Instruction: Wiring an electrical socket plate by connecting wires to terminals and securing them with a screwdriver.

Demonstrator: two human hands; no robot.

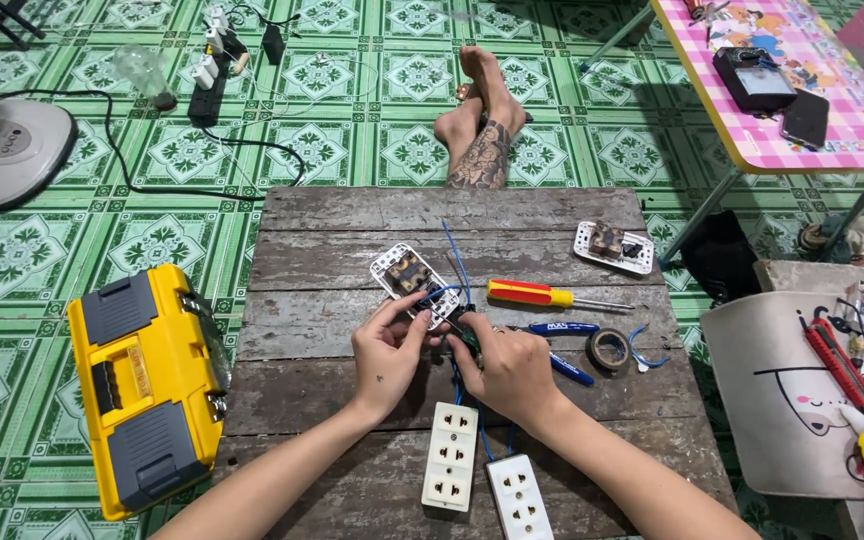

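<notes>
Yellow toolbox (149, 388) sits on the floor left of my surface (352, 215). My left hand (389, 352) pinches the white socket plate (414, 283) at its near edge, fingers closed on it. That plate lies mid-surface, blue wire (455, 255) running up from it. My right hand (509, 368) grips a small green-handled tool (467, 338), fingers closed, touching the plate. Two outlet strips (451, 456) lie below my hands. Right: screwdriver (535, 293), tape roll (608, 349).
</notes>
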